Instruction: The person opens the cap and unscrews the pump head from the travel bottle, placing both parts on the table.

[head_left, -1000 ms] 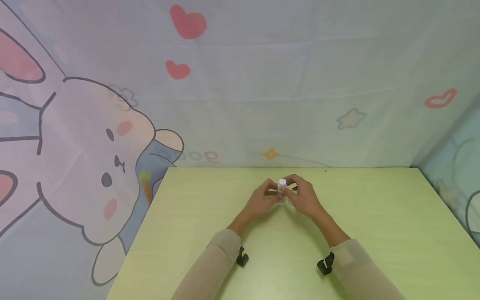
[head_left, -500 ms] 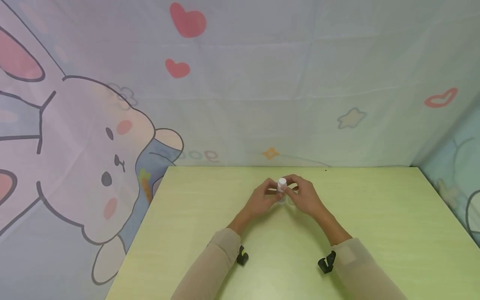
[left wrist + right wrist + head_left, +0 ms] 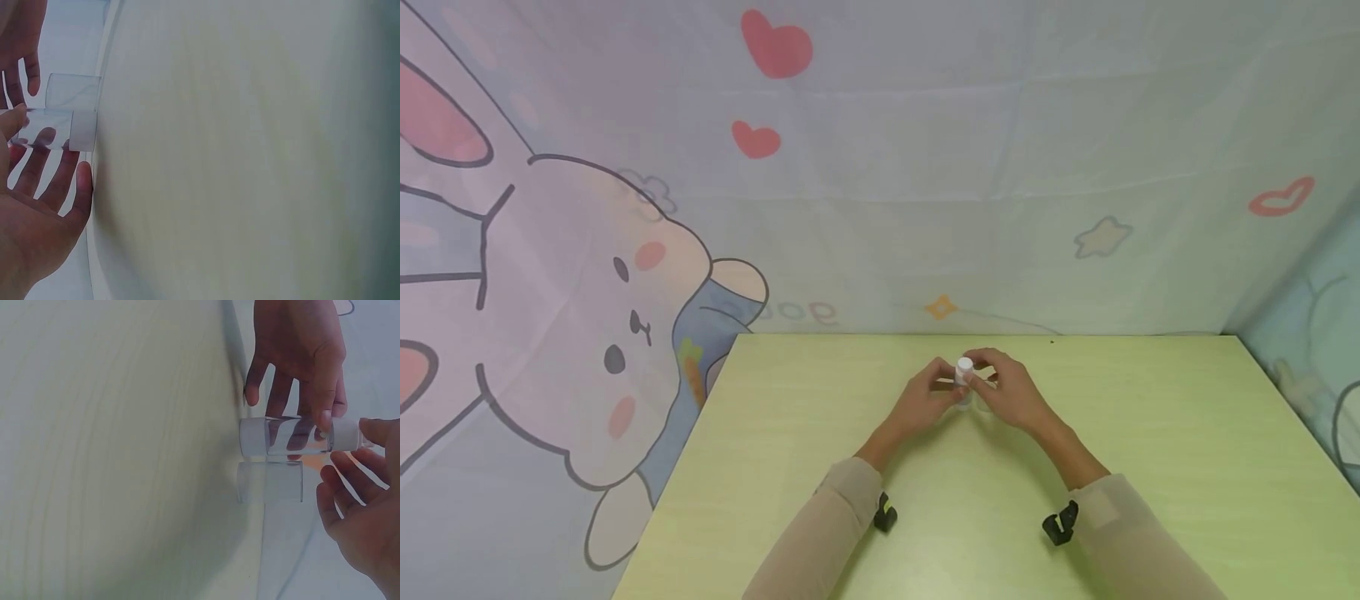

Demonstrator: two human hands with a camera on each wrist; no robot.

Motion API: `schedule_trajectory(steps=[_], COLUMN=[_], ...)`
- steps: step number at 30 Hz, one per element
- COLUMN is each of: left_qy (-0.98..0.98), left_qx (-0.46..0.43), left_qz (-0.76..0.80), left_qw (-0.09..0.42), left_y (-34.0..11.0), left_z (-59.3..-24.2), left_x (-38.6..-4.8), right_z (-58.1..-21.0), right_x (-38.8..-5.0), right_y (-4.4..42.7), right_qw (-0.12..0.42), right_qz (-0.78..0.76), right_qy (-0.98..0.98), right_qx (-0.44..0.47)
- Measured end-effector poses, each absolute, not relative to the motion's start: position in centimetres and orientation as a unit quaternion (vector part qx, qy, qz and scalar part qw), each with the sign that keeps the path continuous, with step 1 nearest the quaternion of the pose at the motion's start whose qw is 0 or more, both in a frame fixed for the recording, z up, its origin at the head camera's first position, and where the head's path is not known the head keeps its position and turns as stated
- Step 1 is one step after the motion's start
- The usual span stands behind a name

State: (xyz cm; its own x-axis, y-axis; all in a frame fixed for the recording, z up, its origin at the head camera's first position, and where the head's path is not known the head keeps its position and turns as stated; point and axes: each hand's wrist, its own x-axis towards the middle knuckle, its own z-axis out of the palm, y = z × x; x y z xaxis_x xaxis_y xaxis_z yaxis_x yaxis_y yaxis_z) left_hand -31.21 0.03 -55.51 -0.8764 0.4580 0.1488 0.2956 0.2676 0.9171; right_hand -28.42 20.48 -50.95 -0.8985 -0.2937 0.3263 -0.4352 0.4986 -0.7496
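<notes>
A small clear bottle point(image 3: 282, 436) with a white base and a white top stands upright on the table, between both hands. My left hand point(image 3: 921, 398) holds its clear body, thumb on the near side and fingers behind. At its upper end, my right hand point(image 3: 1011, 392) pinches the white cap point(image 3: 965, 365) between thumb and finger. Close beside the bottle, on the right hand's side, a clear open cylinder point(image 3: 270, 482) like a cover stands on the table. In the left wrist view, the cylinder point(image 3: 73, 92) sits next to the bottle's lower part.
The pale yellow-green table point(image 3: 820, 392) ends at a printed cloth backdrop point(image 3: 925, 167) behind the hands. A second cloth point(image 3: 1322, 333) hangs at the right. Black wrist mounts point(image 3: 1060, 523) sit at the sleeve cuffs.
My right wrist and forearm have shifted slightly outward to the right, while its fingers stay at the cap. My left hand, the bottle and the clear cylinder have hardly moved.
</notes>
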Motion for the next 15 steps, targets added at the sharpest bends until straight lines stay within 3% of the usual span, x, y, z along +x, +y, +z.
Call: schedule_trajectory(steps=[15], left_qy=[0.788], left_qx=[0.246], left_qz=[0.559], left_qw=[0.072], left_y=[0.06], left_z=[-55.85], left_x=[-31.53], right_z=[-51.72], right_x=[-28.18], right_y=[20.22], right_qw=[0.095], right_qz=[0.485], right_qy=[-0.853], right_qx=[0.166])
